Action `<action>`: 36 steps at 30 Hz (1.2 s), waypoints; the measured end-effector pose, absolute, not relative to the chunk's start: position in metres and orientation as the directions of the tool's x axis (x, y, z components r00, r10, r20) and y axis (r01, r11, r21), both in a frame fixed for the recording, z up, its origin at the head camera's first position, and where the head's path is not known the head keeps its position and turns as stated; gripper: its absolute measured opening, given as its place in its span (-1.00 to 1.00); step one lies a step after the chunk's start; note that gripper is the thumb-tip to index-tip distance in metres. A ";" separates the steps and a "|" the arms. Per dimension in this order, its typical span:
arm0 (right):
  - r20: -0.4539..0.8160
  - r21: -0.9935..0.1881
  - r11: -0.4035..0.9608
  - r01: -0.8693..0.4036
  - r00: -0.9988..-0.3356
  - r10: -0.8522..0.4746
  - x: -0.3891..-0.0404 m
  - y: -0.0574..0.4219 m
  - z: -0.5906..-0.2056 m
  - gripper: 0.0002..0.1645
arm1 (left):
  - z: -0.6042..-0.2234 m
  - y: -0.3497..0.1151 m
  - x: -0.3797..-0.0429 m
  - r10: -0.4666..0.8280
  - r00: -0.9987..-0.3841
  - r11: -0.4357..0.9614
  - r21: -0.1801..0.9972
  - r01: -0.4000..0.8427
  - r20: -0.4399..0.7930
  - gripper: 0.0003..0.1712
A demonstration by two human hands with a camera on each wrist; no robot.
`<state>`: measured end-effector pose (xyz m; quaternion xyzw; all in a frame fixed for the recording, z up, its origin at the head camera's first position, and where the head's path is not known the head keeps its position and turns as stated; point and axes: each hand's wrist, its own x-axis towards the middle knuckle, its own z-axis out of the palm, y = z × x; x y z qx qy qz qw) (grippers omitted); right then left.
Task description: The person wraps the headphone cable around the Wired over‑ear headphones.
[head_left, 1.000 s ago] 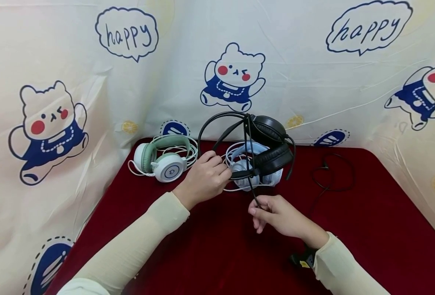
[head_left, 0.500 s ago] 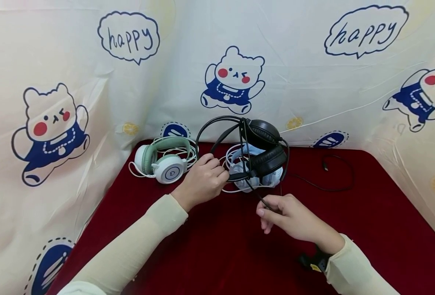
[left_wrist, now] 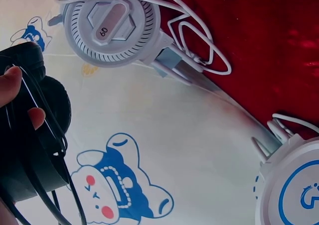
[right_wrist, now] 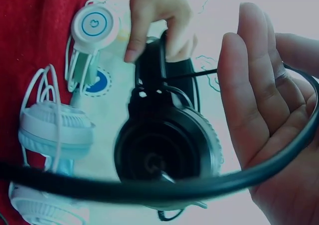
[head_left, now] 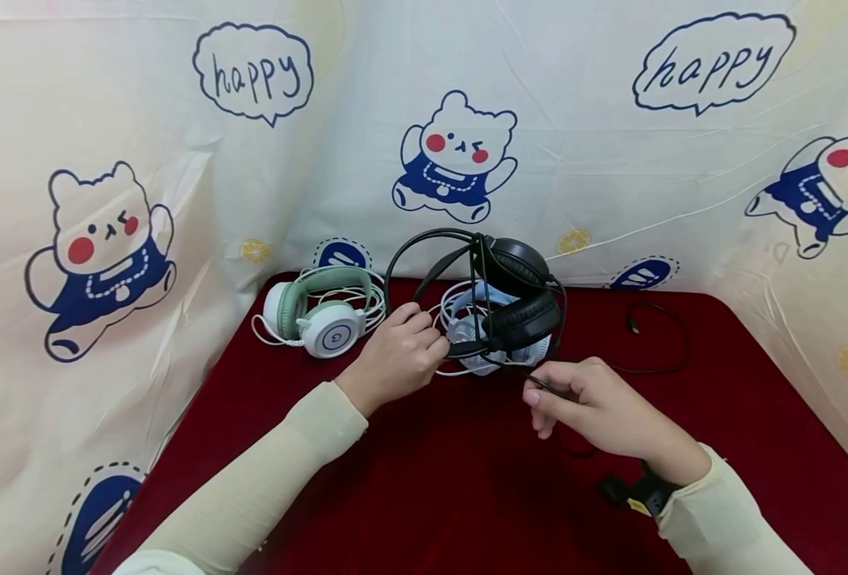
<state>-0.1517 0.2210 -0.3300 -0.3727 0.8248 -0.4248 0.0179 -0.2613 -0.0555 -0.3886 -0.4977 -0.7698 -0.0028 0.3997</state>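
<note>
My left hand (head_left: 406, 349) grips the headband of a black headset (head_left: 530, 318) and holds it above the table, its two padded ear cups facing right. To the right, my right hand (head_left: 600, 403) pinches the headset's black cable (right_wrist: 124, 189) between thumb and fingers. In the right wrist view the cable runs from the headset to that hand and loops across the front. Behind the black headset, partly hidden by it, lies a light blue and white headset (left_wrist: 112, 31). A white and green headset (head_left: 330, 331) with its coiled cable lies to the left.
The red cloth-covered table (head_left: 424, 495) ends at a printed curtain (head_left: 589, 160) behind and at both sides. A black cable end with a plug (head_left: 634, 323) lies curved at the table's back right. A black wrist device (head_left: 647, 491) sits on my right wrist.
My right hand has moved to the right along the black cable, pulling it away from the headset. The cable's loop at the back right has shifted. My left hand stays nearly in place.
</note>
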 end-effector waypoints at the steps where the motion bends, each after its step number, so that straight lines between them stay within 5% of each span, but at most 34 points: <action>1: 0.291 -0.708 0.364 -0.605 -0.720 -0.630 -0.152 0.222 -0.328 -0.80 | -0.389 -0.056 -0.261 0.766 -0.186 0.503 -0.394 0.769 0.616 -0.70; 21: 0.393 -0.632 0.239 -0.737 -0.571 -0.720 -0.147 0.233 -0.300 -0.60 | -0.383 -0.052 -0.248 0.805 -0.177 0.468 -0.423 0.776 0.566 -0.79; 30: 0.369 -0.581 0.356 -0.732 -0.627 -0.686 -0.147 0.233 -0.286 -0.64 | -0.381 -0.049 -0.240 0.839 -0.160 0.432 -0.458 0.777 0.520 -0.84; 36: 0.427 -0.658 0.234 -0.716 -0.611 -0.666 -0.153 0.244 -0.283 -0.58 | -0.384 -0.053 -0.237 0.867 -0.116 0.391 -0.518 0.761 0.485 -0.82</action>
